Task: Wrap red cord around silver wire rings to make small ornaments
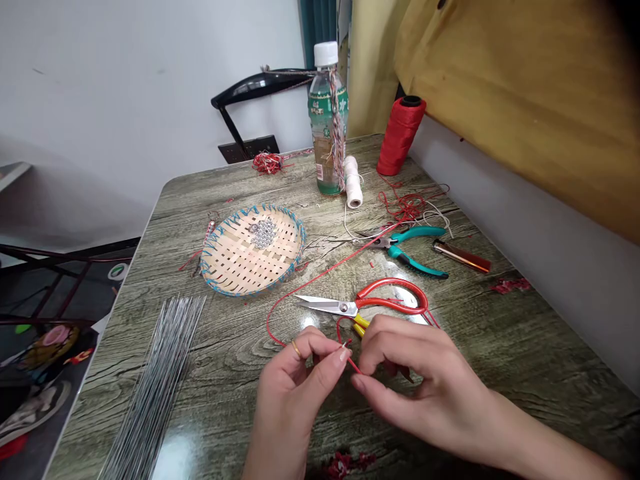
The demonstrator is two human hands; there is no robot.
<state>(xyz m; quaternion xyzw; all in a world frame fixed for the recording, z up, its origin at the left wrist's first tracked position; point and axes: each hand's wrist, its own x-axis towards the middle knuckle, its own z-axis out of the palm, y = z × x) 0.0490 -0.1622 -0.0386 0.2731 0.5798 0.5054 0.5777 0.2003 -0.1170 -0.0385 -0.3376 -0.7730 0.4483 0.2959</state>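
Observation:
My left hand (pixel 300 380) and my right hand (pixel 415 373) meet low over the wooden table (pixel 500 347). Both pinch a thin red cord (pixel 354 364) between thumb and forefinger, fingertips almost touching. The cord loops away to the left (pixel 273 313) and runs up across the table toward the pliers. A ring sits on a finger of my left hand. Red-handled scissors (pixel 370 303) lie just beyond my fingers, blades pointing left. Something with a yellow tip (pixel 359 324) lies under the scissors, mostly hidden.
A small woven basket (pixel 225 267) holds a cluster of metal pieces. Teal-handled pliers (pixel 415 250), a lighter (pixel 461 256), a red thread spool (pixel 400 133), a white spool (pixel 353 181) and a plastic bottle (pixel 327 120) stand further back. A bundle of thin metal wires (pixel 155 380) lies at left.

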